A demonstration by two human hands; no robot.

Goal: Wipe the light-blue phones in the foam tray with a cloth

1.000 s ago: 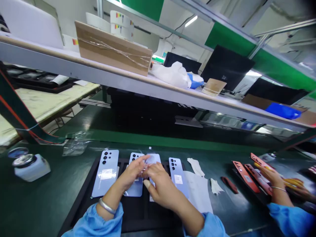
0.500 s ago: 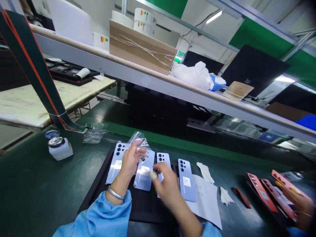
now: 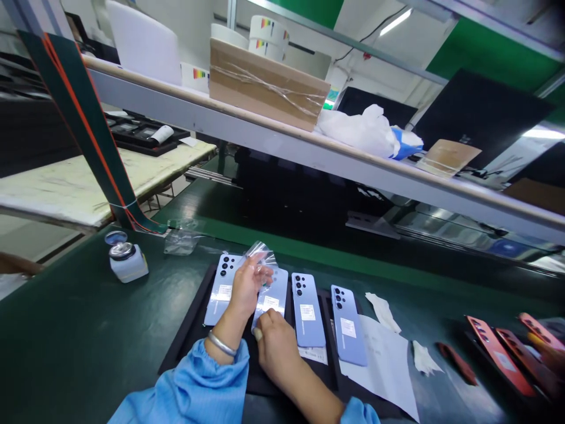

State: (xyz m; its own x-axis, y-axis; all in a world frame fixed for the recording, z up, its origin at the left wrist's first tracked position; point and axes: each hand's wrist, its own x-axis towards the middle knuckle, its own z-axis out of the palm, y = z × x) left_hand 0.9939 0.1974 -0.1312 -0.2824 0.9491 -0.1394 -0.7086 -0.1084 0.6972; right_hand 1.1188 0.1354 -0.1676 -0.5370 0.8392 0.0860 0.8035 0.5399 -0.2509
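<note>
Several light-blue phones lie back up in a row on a black tray (image 3: 189, 344). My left hand (image 3: 245, 285) holds a crumpled clear plastic film (image 3: 261, 253) over the top of the second phone (image 3: 277, 288), hiding most of its cameras. At the lower end of that phone is my right hand (image 3: 277, 347), its fingers curled together; what they pinch is hidden. Left of my left hand is the first phone (image 3: 223, 282). To the right are the third phone (image 3: 308, 312) and the fourth phone (image 3: 348, 327), each with a white label.
A white pump bottle (image 3: 129, 265) and clear plastic wrapping (image 3: 182, 238) are at the left. White paper (image 3: 388, 359) and torn scraps (image 3: 384, 311) lie right of the tray. Farther right, a co-worker's hand (image 3: 549, 353) is near red phones (image 3: 501, 359). A shelf (image 3: 273, 141) spans overhead.
My right hand has moved left and down, from beside the second phone to its lower end, uncovering the third phone. My left hand still holds the film. The view has shifted slightly.
</note>
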